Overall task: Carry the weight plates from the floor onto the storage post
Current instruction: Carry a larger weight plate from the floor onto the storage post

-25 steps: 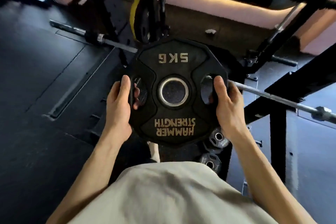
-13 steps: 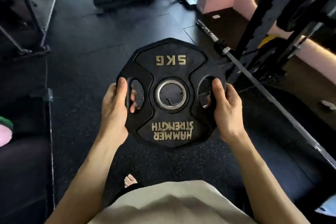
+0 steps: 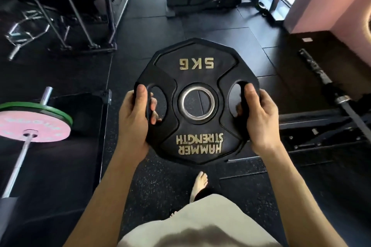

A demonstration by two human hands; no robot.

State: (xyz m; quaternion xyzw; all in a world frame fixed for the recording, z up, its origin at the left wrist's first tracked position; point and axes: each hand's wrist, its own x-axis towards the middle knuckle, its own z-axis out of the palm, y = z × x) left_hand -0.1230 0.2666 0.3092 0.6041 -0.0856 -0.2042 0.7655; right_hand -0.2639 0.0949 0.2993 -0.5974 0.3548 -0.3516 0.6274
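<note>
1. At the far left of the frame a loaded barbell [image 3: 19,158] lies on a dark mat, with a pink plate [image 3: 34,126] and a green plate [image 3: 60,111] on its sleeve. Judged from here, it sits close to the walking line, so steer clear of it.

2. Left of centre, the left hand [image 3: 133,124] is closed on the weight plate [image 3: 197,102]: its thumb lies over the front face and its fingers [image 3: 154,114] curl through the left grip slot.

3. At centre, the black plate marked 5 KG is carried off the floor, face toward the camera, its lettering upside down. The steel-ringed centre hole [image 3: 197,104] is open, and the floor [image 3: 160,186] shows through it. A bare foot [image 3: 198,184] sits directly below the plate, so a firm hold matters.

4. Right of centre, the right hand [image 3: 261,120] grips the right slot the same way, wrapped tight around the rim.

5. At the right edge, a bare barbell [image 3: 331,90] runs diagonally across a black frame [image 3: 321,130].

6. No storage post is clearly visible. To do this step well, keep both hands level, hold the plate near the body, then line the centre hole up squarely with the post before sliding it on.
</note>
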